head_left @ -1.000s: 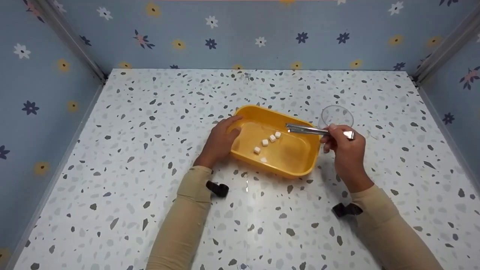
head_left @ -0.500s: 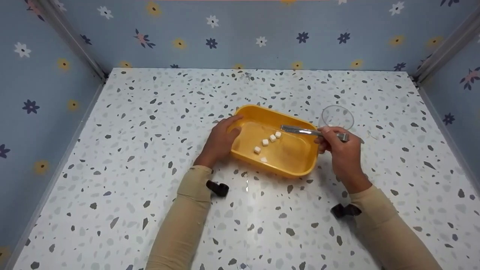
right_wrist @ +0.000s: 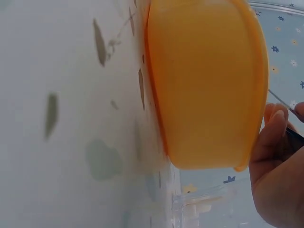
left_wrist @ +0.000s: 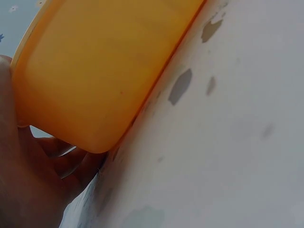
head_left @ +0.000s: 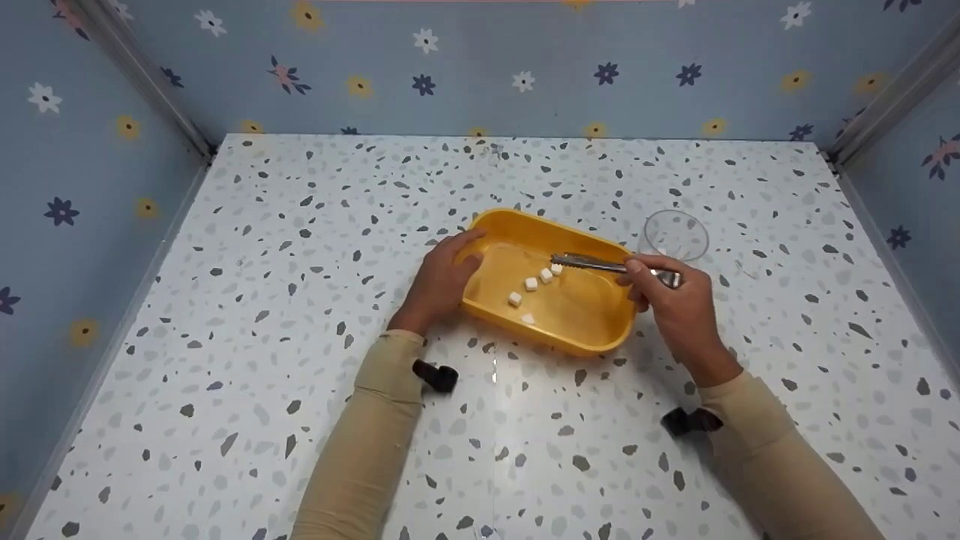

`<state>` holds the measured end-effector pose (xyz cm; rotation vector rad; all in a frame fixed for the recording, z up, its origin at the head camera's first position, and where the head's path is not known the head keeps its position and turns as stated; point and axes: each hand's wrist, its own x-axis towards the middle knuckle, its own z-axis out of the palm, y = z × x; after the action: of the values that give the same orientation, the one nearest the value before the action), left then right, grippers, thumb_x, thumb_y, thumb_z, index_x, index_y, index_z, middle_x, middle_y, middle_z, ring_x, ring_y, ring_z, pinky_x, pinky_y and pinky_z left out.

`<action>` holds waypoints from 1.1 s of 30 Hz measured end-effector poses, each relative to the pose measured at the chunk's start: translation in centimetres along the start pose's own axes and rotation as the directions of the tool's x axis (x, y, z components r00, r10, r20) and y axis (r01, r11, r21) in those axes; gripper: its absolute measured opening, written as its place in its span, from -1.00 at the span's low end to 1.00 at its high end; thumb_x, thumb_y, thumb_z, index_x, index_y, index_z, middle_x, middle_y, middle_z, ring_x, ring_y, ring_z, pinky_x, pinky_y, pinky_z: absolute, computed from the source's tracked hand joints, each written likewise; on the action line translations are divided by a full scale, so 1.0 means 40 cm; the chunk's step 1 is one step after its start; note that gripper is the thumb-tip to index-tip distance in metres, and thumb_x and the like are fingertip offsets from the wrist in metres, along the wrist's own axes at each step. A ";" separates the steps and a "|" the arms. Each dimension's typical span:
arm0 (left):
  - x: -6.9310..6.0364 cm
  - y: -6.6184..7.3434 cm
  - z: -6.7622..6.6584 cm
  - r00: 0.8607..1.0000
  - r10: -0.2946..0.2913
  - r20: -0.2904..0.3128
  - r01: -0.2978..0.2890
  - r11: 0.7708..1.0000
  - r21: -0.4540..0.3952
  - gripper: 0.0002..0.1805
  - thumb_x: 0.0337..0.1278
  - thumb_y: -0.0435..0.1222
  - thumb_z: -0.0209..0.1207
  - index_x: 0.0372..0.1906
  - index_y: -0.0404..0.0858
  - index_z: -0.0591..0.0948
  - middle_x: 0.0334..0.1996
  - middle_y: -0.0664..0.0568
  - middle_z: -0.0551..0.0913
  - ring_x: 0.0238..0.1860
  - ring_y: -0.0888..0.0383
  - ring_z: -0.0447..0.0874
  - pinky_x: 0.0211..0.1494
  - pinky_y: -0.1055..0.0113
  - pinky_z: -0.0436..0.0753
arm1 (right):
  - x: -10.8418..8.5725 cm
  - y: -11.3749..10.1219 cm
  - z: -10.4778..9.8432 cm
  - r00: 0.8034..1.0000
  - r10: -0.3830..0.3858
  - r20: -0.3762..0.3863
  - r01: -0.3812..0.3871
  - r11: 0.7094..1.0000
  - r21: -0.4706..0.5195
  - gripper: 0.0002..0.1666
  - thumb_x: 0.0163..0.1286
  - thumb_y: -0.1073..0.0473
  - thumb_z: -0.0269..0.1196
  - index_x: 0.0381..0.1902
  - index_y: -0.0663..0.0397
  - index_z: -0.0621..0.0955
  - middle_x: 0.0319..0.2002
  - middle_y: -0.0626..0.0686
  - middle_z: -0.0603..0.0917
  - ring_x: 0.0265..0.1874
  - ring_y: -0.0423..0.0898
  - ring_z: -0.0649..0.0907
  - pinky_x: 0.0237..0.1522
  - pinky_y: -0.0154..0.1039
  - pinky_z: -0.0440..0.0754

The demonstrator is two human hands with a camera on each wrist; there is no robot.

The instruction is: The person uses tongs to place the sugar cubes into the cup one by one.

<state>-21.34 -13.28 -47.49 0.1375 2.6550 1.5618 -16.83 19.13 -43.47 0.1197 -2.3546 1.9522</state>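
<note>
My left hand grips the left end of a yellow plastic tray, its thumb over the rim. In the left wrist view, fingers lie against the tray's outer wall. Inside the tray, several small white cubes form a slanting row, with a flatter white piece nearby. My right hand holds metal tongs across the tray's right rim. Their tips are at the farthest cube and partly cover it; whether they touch it, I cannot tell.
A clear cup stands just behind the right hand, near the tray's right end. White pieces show through the cup wall in the right wrist view. Blue floral panels enclose the speckled tabletop at back and sides.
My right hand has moved left and the tongs with it, their tips coming from above the tray's right part to the farthest cube. The left hand and tray stay put.
</note>
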 end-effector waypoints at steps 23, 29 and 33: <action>0.001 -0.001 -0.003 1.000 0.028 -0.009 -0.028 1.000 0.003 -0.51 0.44 -0.13 0.01 0.41 0.03 0.48 0.35 0.03 0.45 0.38 0.07 0.35 0.46 0.12 0.25 | 0.005 0.010 0.008 0.997 -0.001 0.073 0.012 0.988 -0.154 -0.47 0.35 -0.08 0.36 0.14 0.13 0.69 -0.05 0.13 0.76 -0.12 -0.08 0.75 -0.07 -0.35 0.66; -0.001 -0.001 -0.004 1.000 0.027 -0.009 -0.027 1.000 -0.002 -0.51 0.44 -0.13 0.02 0.41 0.02 0.48 0.37 0.02 0.44 0.39 0.06 0.33 0.46 0.12 0.23 | 0.003 0.011 0.012 0.996 -0.027 0.087 0.043 0.981 -0.191 -0.58 0.39 0.05 0.34 0.13 0.11 0.69 0.03 0.16 0.72 -0.13 -0.18 0.73 -0.07 -0.42 0.63; 0.001 -0.001 -0.002 1.000 0.026 -0.005 -0.026 1.000 -0.002 -0.51 0.44 -0.14 0.02 0.41 0.02 0.48 0.37 0.02 0.44 0.39 0.05 0.34 0.46 0.11 0.23 | 0.001 0.009 0.016 0.996 -0.037 0.086 0.060 0.961 -0.270 -0.59 0.39 0.03 0.34 0.12 0.09 0.70 0.04 0.07 0.71 -0.09 -0.19 0.70 -0.09 -0.44 0.63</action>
<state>-21.41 -13.37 -47.49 0.1690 2.6663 1.5747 -16.93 18.56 -43.93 0.2391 -2.6167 1.6099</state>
